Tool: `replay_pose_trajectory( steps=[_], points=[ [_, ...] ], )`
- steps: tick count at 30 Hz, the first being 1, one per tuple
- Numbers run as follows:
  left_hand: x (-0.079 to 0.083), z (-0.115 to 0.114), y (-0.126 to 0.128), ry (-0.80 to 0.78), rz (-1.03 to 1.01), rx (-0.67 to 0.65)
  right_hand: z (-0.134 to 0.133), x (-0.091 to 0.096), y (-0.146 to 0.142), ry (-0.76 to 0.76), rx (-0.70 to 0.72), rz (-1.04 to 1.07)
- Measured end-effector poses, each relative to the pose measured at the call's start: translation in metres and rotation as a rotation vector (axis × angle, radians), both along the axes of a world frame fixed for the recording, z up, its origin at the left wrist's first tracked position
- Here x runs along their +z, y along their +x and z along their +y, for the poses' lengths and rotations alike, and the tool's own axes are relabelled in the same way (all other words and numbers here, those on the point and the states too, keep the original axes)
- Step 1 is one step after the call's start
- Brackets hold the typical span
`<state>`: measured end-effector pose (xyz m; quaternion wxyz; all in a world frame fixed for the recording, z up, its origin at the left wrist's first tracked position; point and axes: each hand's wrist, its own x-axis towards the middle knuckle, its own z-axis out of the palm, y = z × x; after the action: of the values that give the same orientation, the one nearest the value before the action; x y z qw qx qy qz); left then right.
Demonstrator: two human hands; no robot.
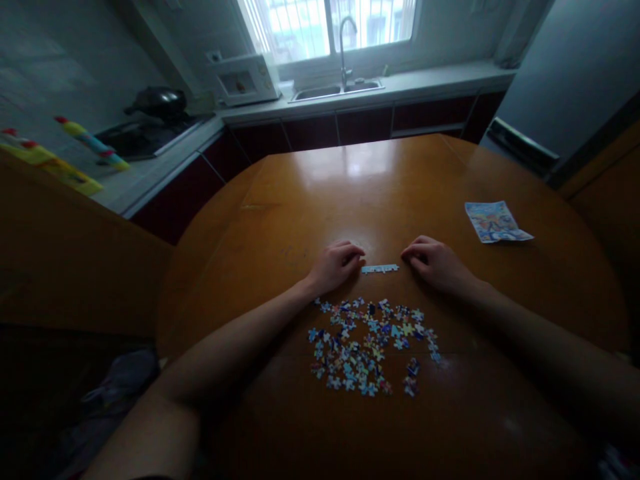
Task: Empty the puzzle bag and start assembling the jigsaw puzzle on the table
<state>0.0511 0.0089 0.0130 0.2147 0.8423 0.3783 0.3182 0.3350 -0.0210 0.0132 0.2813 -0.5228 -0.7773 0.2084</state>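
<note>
A short, narrow strip of joined jigsaw pieces [380, 269] lies flat on the wooden table, its edge pale. At its left end rests my left hand [335, 267], fingers curled together, thumb side close to the strip; whether they touch I cannot tell. Just beyond the right end is my right hand [436, 263], also with curled fingers, a small gap apart from the strip. Neither hand shows anything in its fingers. Nearer to me, many loose jigsaw pieces [350, 357] in blue, white, yellow and purple are scattered, some overlapping.
A creased printed sheet [497, 222] lies on the round wooden table [345, 200] at the right. Behind are a counter with a sink [320, 92], a microwave [245, 80] and a stove with a dark pan [160, 103]. A grey fridge [565, 80] stands at the right.
</note>
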Motion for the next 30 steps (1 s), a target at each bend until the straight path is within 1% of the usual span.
replay_pose_trajectory(
  steps=[9, 30],
  points=[
    [0.0025, -0.0012, 0.0011, -0.001, -0.012, -0.001, -0.0001, 0.0004, 0.0003, 0.006, 0.008, -0.006],
    [0.0024, -0.0010, 0.0008, 0.002, 0.014, -0.008, 0.0017, -0.0017, 0.0022, 0.006, 0.009, -0.001]
  ],
)
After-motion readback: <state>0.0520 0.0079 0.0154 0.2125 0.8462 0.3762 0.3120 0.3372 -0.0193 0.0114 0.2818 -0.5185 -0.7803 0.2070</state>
